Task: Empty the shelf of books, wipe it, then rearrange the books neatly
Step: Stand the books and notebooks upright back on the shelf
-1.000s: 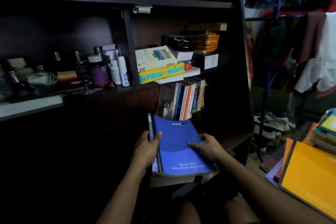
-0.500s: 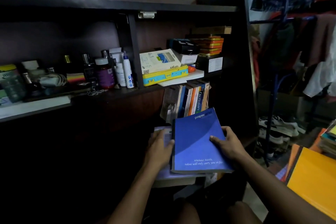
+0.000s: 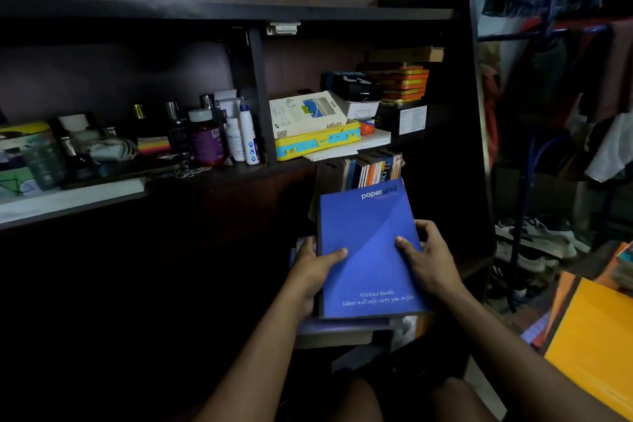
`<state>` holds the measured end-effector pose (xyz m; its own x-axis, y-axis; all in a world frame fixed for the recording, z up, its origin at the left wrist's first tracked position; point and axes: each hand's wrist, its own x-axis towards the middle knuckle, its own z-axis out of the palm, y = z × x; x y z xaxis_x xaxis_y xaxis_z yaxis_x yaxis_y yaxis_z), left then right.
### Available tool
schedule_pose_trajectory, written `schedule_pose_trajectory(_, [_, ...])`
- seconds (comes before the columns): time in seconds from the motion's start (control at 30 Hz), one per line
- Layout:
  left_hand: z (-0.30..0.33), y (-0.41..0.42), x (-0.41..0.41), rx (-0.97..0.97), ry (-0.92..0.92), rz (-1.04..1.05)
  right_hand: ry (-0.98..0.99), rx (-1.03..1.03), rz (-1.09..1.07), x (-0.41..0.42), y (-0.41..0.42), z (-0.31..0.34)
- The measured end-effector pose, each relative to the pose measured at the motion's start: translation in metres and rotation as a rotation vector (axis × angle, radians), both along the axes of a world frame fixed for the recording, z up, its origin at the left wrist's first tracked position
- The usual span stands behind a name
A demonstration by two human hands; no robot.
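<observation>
As compared one second earlier, blue softcover notebook [image 3: 366, 250] lifted off lower stack [image 3: 342, 327]; left hand [image 3: 313, 271] and right hand [image 3: 428, 259] grip its edges; upright books [image 3: 373, 169] remain shelved; emptying likely unfinished.

My 1 head camera looks forward and down, close over my left hand [image 3: 317, 267] and right hand [image 3: 430, 259], facing the shelf [image 3: 219, 7] beyond them.

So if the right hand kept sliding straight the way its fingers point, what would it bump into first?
The right hand grips the blue notebook, fingers pointing up toward the shelf. Going straight on, it would probably meet the row of upright books first, though depth is hard to judge in this dim view.
</observation>
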<state>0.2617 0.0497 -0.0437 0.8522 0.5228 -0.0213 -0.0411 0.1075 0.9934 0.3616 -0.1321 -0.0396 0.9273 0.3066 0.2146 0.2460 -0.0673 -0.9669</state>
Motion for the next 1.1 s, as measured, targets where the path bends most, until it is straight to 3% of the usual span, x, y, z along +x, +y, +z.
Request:
schedule_pose_trajectory(0.13, [0.005,0.0,-0.005,-0.146,-0.063,-0.108,-0.03,-0.067,-0.006,0.001,0.001,0.011])
schedule_pose_trajectory(0.2, [0.006,0.0,-0.009,-0.095,-0.06,-0.097,-0.004,-0.143,-0.001,0.002,0.001,0.012])
schedule_pose_trajectory(0.3, [0.002,0.006,-0.01,0.183,0.066,0.007,0.04,-0.287,-0.008,0.007,0.007,0.004])
schedule_pose_trajectory(0.43, [-0.006,0.023,-0.019,0.817,0.441,0.183,0.118,-0.5,0.094,-0.001,0.017,-0.013])
schedule_pose_trajectory(0.6, [-0.009,0.031,-0.023,0.843,0.549,0.206,0.078,-0.631,0.117,-0.004,0.021,-0.007])
schedule_pose_trajectory(0.7, [-0.004,0.031,-0.029,0.64,0.549,0.227,-0.046,-0.632,0.113,-0.012,0.024,-0.001])
schedule_pose_trajectory(0.9, [-0.008,0.036,-0.06,0.173,0.445,0.314,-0.169,-0.384,0.25,-0.017,0.047,0.012])
schedule_pose_trajectory(0.97, [-0.012,0.042,-0.079,0.022,0.371,0.304,-0.159,-0.328,0.313,-0.016,0.059,0.015])
schedule_pose_trajectory(1.1, [-0.011,0.04,-0.12,-0.14,0.167,0.527,-0.221,-0.284,0.515,-0.029,0.105,0.013])
